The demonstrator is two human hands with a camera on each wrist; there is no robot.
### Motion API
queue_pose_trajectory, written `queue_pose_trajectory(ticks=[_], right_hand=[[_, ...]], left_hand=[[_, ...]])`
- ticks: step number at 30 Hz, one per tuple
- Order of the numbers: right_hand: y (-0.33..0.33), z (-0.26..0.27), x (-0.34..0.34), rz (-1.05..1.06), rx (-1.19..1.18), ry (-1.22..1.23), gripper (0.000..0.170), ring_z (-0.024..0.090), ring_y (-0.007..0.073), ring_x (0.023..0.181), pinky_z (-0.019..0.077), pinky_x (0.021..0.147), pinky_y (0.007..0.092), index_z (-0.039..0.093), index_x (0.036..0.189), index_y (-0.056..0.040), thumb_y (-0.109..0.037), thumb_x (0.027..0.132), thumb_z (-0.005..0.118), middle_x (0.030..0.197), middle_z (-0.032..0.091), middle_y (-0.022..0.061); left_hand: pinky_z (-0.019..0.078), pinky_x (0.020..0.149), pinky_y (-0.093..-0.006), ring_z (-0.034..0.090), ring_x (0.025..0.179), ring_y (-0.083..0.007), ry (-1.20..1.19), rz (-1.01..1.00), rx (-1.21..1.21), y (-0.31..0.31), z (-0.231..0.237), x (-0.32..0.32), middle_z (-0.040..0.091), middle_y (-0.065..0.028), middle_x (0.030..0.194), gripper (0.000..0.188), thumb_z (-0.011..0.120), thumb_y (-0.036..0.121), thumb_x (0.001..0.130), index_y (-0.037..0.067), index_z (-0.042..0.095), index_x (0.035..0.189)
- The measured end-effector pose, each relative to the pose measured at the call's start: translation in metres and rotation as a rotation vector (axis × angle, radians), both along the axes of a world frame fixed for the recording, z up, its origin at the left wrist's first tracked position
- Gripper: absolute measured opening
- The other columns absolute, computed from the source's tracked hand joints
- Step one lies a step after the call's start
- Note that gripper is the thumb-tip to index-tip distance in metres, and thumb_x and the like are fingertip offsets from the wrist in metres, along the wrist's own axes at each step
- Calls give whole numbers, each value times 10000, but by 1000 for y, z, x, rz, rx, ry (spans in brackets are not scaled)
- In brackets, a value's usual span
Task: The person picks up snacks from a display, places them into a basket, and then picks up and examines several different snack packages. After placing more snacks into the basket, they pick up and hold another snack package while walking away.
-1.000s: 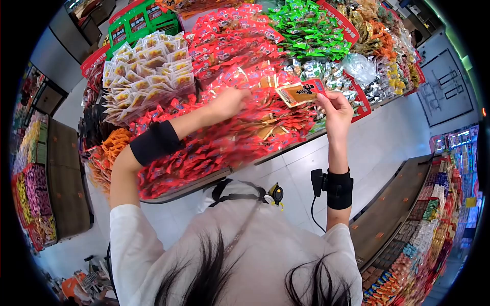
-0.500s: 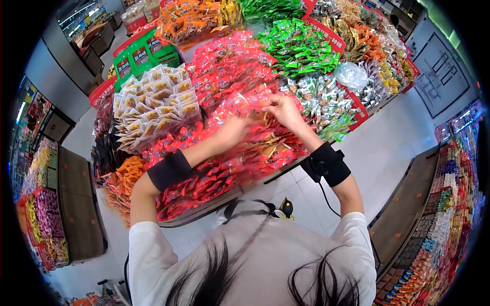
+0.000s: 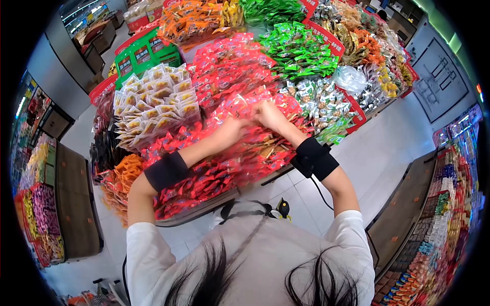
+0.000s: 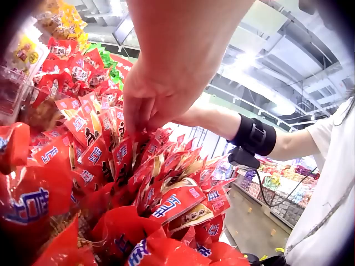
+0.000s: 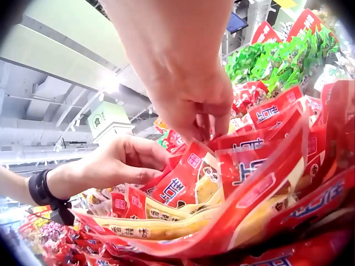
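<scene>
Red packets (image 3: 237, 104) with blue lettering stand crowded in the middle of the display. Over them, the left hand (image 3: 230, 133) and the right hand (image 3: 270, 116) are close together. In the right wrist view the left hand (image 5: 122, 160) pinches the edge of a red packet (image 5: 188, 174) between thumb and fingers. From above, the right hand (image 5: 188, 83) points down, its thumb and fingertips pinched at the top of a red packet, partly hidden behind the fingers. The left wrist view shows the left hand (image 4: 166, 88) reaching down into the packets (image 4: 172, 208).
White-and-yellow packets (image 3: 155, 102) stand at the left, with a green rack (image 3: 143, 53) behind. Green packets (image 3: 298, 48) and silver-and-green ones (image 3: 319, 94) lie to the right, near a clear plastic bag (image 3: 349, 79). The display's front edge (image 3: 204, 208) faces the person.
The right hand, which held a red-and-tan packet out to the right, has moved left and in among the red packets beside the left hand. The left hand stays over the packets.
</scene>
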State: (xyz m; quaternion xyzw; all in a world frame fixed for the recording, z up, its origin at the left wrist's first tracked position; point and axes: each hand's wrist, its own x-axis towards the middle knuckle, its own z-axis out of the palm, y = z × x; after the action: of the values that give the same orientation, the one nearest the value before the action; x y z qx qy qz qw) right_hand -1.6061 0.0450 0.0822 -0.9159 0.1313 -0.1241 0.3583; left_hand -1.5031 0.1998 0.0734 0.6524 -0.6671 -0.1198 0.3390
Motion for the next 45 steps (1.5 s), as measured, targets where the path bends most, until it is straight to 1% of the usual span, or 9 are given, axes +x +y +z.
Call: queue_pose_trajectory(ticks=[15, 16, 19, 20, 31, 34, 38, 43, 45], right_hand=[[-19, 29, -1, -206, -270, 39, 63, 624, 216, 670, 468, 603, 331, 645, 728, -47, -99, 699, 624, 695, 651, 47], [-19, 29, 0, -192, -291, 35, 67, 624, 216, 671, 466, 603, 333, 645, 727, -47, -103, 694, 626, 697, 653, 44], [-20, 23, 3, -155, -305, 101, 67, 624, 217, 674, 467, 606, 333, 647, 722, -49, -105, 692, 626, 694, 651, 51], [-18, 22, 2, -150, -296, 105, 66, 624, 218, 673, 467, 606, 335, 648, 720, -50, -105, 691, 627, 693, 650, 54], [-11, 3, -5, -118, -341, 129, 80, 617, 224, 652, 464, 604, 340, 651, 742, -58, -123, 695, 648, 665, 637, 76], [-10, 11, -10, -88, -172, 163, 96, 611, 212, 671, 462, 614, 325, 646, 768, -54, -124, 702, 651, 708, 637, 86], [-21, 35, -26, -148, -106, -119, 180, 609, 238, 749, 468, 659, 334, 633, 813, -40, -190, 718, 665, 787, 616, 116], [-36, 69, -71, -282, 60, -308, 209, 564, 102, 751, 459, 609, 243, 602, 929, -25, -184, 794, 616, 835, 621, 39], [-45, 62, -88, -326, 196, -371, 235, 574, 115, 757, 456, 628, 246, 587, 953, -21, -184, 787, 622, 898, 611, 66]], left_hand=[[464, 584, -316, 602, 628, -237, 1, 151, 6, 10, -3, 24, 585, -168, 681, 155, 569, 33, 724, -10, 597, 870], [478, 643, -362, 603, 698, -326, 15, 172, 70, 10, 1, 22, 597, -207, 740, 142, 528, 12, 723, -33, 597, 837], [476, 640, -360, 604, 704, -322, 66, 194, 108, 7, -6, 27, 596, -211, 742, 141, 535, 17, 719, -37, 594, 835], [456, 565, -290, 591, 598, -156, 53, 166, 20, 8, -8, 27, 575, -141, 629, 155, 564, 1, 713, -41, 588, 860], [462, 565, -283, 601, 607, -139, 42, 172, 68, 6, -15, 29, 601, -131, 647, 149, 571, -6, 718, -35, 595, 863], [466, 573, -283, 603, 612, -142, 39, 168, 86, 7, -13, 26, 606, -125, 653, 145, 576, 0, 722, -28, 599, 863], [469, 584, -286, 605, 613, -153, 26, 172, 89, 7, -14, 26, 608, -123, 661, 144, 580, 4, 722, -19, 602, 863], [468, 585, -286, 606, 621, -159, 11, 188, 72, 7, -10, 21, 609, -126, 671, 141, 583, 0, 718, -19, 600, 857], [470, 592, -282, 608, 637, -157, 12, 189, 100, 8, -8, 20, 613, -124, 685, 145, 585, 4, 721, -16, 601, 864]])
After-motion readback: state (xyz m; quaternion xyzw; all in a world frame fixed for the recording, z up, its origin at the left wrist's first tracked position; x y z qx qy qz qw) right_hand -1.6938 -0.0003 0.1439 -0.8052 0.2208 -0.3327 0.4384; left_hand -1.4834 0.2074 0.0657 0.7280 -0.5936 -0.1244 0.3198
